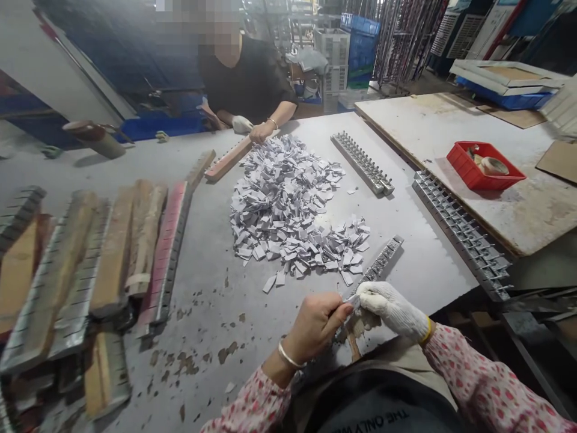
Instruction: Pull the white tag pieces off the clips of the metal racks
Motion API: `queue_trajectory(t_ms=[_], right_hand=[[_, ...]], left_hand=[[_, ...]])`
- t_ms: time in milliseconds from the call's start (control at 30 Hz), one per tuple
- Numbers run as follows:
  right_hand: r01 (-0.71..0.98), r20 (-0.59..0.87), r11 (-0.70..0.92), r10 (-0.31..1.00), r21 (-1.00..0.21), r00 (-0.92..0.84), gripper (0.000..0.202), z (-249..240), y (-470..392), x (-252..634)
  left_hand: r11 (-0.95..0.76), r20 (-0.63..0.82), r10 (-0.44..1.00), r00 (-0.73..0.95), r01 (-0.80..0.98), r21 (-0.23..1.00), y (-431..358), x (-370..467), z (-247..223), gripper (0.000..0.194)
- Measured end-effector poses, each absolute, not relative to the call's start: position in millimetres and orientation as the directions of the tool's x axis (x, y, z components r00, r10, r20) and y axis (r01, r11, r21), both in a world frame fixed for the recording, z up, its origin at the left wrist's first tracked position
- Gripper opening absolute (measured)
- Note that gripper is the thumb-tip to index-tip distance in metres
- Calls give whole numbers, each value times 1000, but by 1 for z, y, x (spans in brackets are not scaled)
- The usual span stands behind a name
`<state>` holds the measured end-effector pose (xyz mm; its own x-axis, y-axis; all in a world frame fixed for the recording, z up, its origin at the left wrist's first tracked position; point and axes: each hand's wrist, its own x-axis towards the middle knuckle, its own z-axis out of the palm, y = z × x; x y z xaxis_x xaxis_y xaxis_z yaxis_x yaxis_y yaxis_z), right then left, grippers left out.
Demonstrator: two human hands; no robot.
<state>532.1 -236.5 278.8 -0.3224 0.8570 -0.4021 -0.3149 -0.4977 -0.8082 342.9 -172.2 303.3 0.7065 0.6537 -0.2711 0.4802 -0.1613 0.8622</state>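
Note:
My bare left hand [318, 322], with a bangle at the wrist, is closed, pinching a small flat white piece [354, 300] between thumb and finger. My right hand [390, 307], in a white knitted glove, is closed with its fingertips against that piece; what else they grip is hidden. Both hands are over the near end of a slotted metal bar [383, 258], which slants away to the right. Under the hands, a brownish wooden part [353, 343] shows beside the bar. Just beyond lies a big heap of similar small white pieces [283, 204].
A person [247, 78] across the table handles a pinkish bar [228, 161]. Wooden and metal bars [108, 258] are stacked at left. Metal bars with pins [362, 163] lie at right, others [460, 231] along the table edge. A red tray [484, 168] sits on the neighbouring table.

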Motion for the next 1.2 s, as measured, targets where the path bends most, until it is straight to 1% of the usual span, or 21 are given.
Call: queue_trajectory(t_ms=[67,100,233,300,367,433,467,500,533,567,600,633,667,700,767,867,967,1133,1200], right_hand=[[-296,-377,-448,886,-843,-269,31,272,-240,531],[-297,-376,-446,888,-844,-265,33,268,-242,529],[-387,-426,-510,858,-768,-285,39,256,-250,520],[-382,-436,-517,854,-766,-282,41,250,-248,524],[-297,-439,-486,873,-822,-213,40,244,-239,539],[-157,-433,-437,899,-886,-58,41,235,-226,566],[-73,-426,-422,904,-904,41,41,229,-219,583],[34,-415,-423,901,-906,127,41,223,-212,599],[184,-405,-438,894,-880,191,41,216,-207,615],[361,-399,-458,888,-812,228,40,209,-203,629],[517,-395,-466,884,-718,248,39,202,-200,640],[637,-396,-462,882,-617,256,38,196,-198,648],[714,-400,-451,880,-536,256,37,191,-197,654],[754,-403,-439,880,-489,251,36,187,-196,657],[769,-407,-425,883,-478,235,35,183,-196,658],[798,-406,-391,891,-458,204,39,181,-195,658],[857,-426,-342,890,-385,164,40,177,-191,659],[940,-551,-266,828,-215,108,43,177,-180,657],[954,-600,-243,795,-175,92,42,181,-173,655]], left_hand=[[-295,-236,638,733,516,804,-173,345,302,41],[-330,-225,622,750,512,793,-174,347,302,38],[-339,-214,575,790,468,816,-180,355,297,35],[-339,-228,579,783,486,806,-182,359,292,37],[-329,-257,600,757,527,783,-181,363,285,34],[-303,-303,601,740,562,769,-181,366,277,27],[-296,-334,579,744,574,764,-182,367,273,31],[-298,-369,544,753,585,754,-183,367,267,42],[-308,-408,505,760,601,738,-185,366,262,53],[-325,-445,471,762,619,715,-188,365,256,60],[-344,-472,450,758,635,692,-192,364,250,64],[-362,-486,444,753,646,672,-195,363,246,67],[-377,-486,449,750,652,658,-198,361,242,68],[-388,-480,456,750,653,651,-200,360,239,68],[-402,-469,461,753,648,647,-203,359,237,67],[-419,-472,467,748,657,627,-204,358,237,67],[-430,-471,476,743,664,612,-204,359,239,68],[-441,-484,474,735,674,592,-206,360,240,68],[-451,-469,489,736,673,587,-208,360,240,69]])
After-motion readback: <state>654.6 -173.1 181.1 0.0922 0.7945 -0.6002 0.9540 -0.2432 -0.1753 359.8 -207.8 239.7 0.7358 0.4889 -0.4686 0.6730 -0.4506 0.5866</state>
